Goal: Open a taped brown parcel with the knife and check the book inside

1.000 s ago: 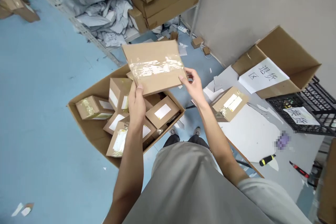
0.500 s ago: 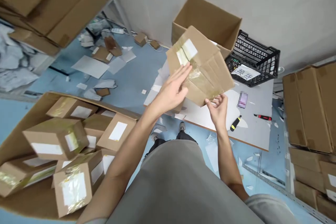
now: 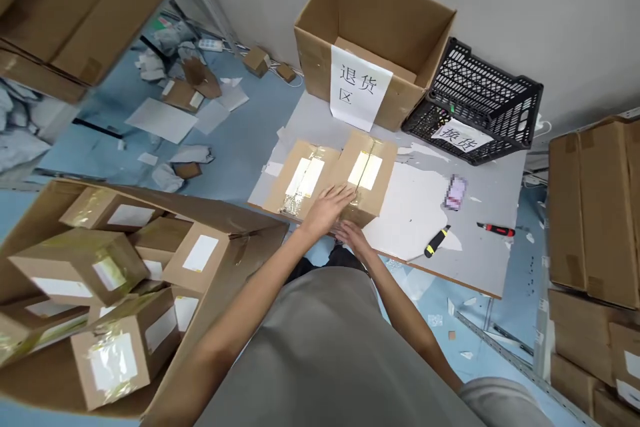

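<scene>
Two taped cardboard boxes with white labels stand side by side at the front edge of the table [image 3: 325, 113]. My left hand [image 3: 327, 207] lies with outstretched fingers on the near top edge of the right-hand cardboard box [image 3: 383, 177]. At the low front edge of that same box is my right hand [image 3: 353, 237], its fingers bent against the cardboard and partly hidden. The left-hand cardboard box [image 3: 283, 177] sits just beside my left fingers. A black-and-yellow utility knife [image 3: 437, 241] rests on the table to the right.
Behind the boxes stands a large open carton [image 3: 313, 60] with a paper sign, beside a black plastic crate [image 3: 495, 107]. A red-and-black knife [image 3: 496, 229] and a blurred pink item [image 3: 455, 192] lie rightward. At left, a big carton [image 3: 260, 240] holds several labelled boxes.
The box that was held up and tilted above the table is now lower and upright beside the other box. Both hands came down and nearer each other, uncovering the large carton's sign.
</scene>
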`<state>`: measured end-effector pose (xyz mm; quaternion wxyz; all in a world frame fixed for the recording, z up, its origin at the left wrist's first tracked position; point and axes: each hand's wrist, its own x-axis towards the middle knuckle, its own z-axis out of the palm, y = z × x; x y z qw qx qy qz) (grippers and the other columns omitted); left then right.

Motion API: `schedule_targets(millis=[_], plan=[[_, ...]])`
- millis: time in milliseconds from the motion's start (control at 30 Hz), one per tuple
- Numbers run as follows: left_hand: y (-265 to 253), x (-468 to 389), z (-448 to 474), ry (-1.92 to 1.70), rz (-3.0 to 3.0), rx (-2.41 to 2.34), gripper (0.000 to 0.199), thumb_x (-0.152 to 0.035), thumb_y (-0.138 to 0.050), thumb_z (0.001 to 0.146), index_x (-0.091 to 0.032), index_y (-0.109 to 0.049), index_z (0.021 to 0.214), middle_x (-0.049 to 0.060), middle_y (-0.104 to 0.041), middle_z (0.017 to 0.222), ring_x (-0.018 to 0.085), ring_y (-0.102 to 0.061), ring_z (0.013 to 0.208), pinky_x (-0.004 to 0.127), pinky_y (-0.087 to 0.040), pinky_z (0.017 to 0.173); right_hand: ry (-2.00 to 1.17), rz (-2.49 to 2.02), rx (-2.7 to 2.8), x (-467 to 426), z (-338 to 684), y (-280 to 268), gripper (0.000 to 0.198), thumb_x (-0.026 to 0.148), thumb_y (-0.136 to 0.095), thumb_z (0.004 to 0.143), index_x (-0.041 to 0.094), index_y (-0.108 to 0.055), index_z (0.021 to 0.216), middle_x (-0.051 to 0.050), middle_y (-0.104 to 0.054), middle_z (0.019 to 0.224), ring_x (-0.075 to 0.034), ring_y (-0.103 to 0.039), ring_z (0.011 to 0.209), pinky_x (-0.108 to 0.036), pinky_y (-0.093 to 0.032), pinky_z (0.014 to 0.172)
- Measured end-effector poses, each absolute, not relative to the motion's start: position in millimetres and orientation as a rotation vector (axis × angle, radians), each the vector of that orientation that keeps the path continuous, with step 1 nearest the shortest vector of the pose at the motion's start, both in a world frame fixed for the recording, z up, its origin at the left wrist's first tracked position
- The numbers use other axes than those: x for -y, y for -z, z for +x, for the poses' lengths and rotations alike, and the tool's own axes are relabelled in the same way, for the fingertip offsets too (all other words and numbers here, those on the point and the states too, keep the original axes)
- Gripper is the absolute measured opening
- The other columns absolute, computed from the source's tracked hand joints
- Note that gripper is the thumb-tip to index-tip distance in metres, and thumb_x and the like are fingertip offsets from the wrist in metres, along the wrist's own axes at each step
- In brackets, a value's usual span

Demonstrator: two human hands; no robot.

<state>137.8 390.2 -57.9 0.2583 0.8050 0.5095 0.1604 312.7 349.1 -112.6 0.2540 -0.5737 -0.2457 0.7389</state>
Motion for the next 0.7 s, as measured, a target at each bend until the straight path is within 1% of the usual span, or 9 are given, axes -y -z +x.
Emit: schedule_targets(millis=[100, 167, 233, 300, 400, 500, 567, 633, 700], plan=[[76, -367, 138, -0.363, 2.142, -1.37, 0.069, 0.003, -0.055, 0.091, -0.016, -0.069, 0.156, 0.017, -0.058, 0.172, 0.03, -0.048, 0.168, 0.057, -0.039, 0.139, -2.051, -1.552, 1.088, -368, 326, 98, 0.02, 0.038, -0.087, 0.079, 0.024, -0.075, 0.088, -0.008, -0.086, 0.104, -0.031, -0.082, 0.11, -0.055, -0.063, 0.114], [80, -345, 137, -0.402, 2.09, -1.412, 0.066, 0.002, -0.054, 0.093, -0.016, -0.07, 0.154, 0.017, -0.06, 0.17, 0.029, -0.053, 0.165, 0.053, -0.044, 0.137, -2.107, -1.446, 1.374, -376, 332, 80, 0.017, 0.036, -0.086, 0.079, 0.024, -0.079, 0.088, -0.008, -0.086, 0.099, -0.031, -0.082, 0.105, -0.056, -0.063, 0.114], [77, -318, 130, -0.528, 2.006, -1.512, 0.062, -0.002, -0.051, 0.098, -0.018, -0.069, 0.156, 0.015, -0.064, 0.167, 0.027, -0.058, 0.161, 0.051, -0.047, 0.135, -2.143, -1.265, 1.606, -379, 328, 60, 0.02, 0.04, -0.085, 0.083, 0.025, -0.083, 0.097, -0.008, -0.087, 0.102, -0.032, -0.084, 0.104, -0.056, -0.065, 0.111], [71, -283, 115, -0.697, 1.872, -1.673, 0.057, -0.009, -0.048, 0.106, -0.022, -0.068, 0.157, 0.012, -0.071, 0.16, 0.025, -0.062, 0.157, 0.052, -0.046, 0.136, -2.131, -1.113, 1.744, -377, 311, 40, 0.027, 0.045, -0.082, 0.09, 0.027, -0.085, 0.11, -0.008, -0.088, 0.11, -0.033, -0.084, 0.107, -0.056, -0.067, 0.108], [61, -218, 74, -0.917, 1.521, -2.014, 0.052, -0.019, -0.044, 0.111, -0.026, -0.069, 0.156, 0.009, -0.076, 0.153, 0.025, -0.067, 0.151, 0.054, -0.043, 0.138, -2.079, -0.973, 1.903, -367, 262, 16, 0.03, 0.047, -0.078, 0.097, 0.03, -0.084, 0.122, -0.008, -0.088, 0.12, -0.032, -0.084, 0.117, -0.054, -0.065, 0.112], [60, -138, 19, -1.056, 1.012, -2.329, 0.057, -0.021, -0.046, 0.106, -0.025, -0.066, 0.16, 0.01, -0.072, 0.158, 0.029, -0.065, 0.153, 0.055, -0.043, 0.138, -2.012, -0.78, 2.127, -343, 191, 3, 0.029, 0.045, -0.075, 0.101, 0.032, -0.083, 0.125, -0.007, -0.085, 0.133, -0.031, -0.079, 0.13, -0.052, -0.06, 0.121], [67, -80, -20, -1.132, 0.67, -2.483, 0.061, -0.024, -0.052, 0.102, -0.021, -0.064, 0.162, 0.014, -0.067, 0.164, 0.033, -0.059, 0.158, 0.055, -0.04, 0.139, -2.001, -0.622, 2.254, -318, 140, 1, 0.03, 0.044, -0.073, 0.103, 0.031, -0.082, 0.128, -0.007, -0.083, 0.138, -0.03, -0.077, 0.134, -0.05, -0.059, 0.121], [77, -22, -57, -1.175, 0.384, -2.617, 0.065, -0.026, -0.058, 0.099, -0.015, -0.061, 0.163, 0.019, -0.061, 0.169, 0.037, -0.053, 0.163, 0.055, -0.034, 0.142, -2.019, -0.475, 2.35, -284, 88, 5, 0.033, 0.044, -0.072, 0.104, 0.029, -0.08, 0.132, -0.008, -0.082, 0.141, -0.029, -0.076, 0.135, -0.048, -0.058, 0.121], [90, 35, -90, -1.172, 0.169, -2.725, 0.069, -0.027, -0.062, 0.098, -0.009, -0.056, 0.164, 0.024, -0.053, 0.174, 0.038, -0.044, 0.169, 0.054, -0.027, 0.144, -2.056, -0.366, 2.425, -244, 37, 15, 0.038, 0.045, -0.072, 0.103, 0.027, -0.078, 0.136, -0.01, -0.081, 0.143, -0.029, -0.076, 0.136, -0.047, -0.058, 0.121]])
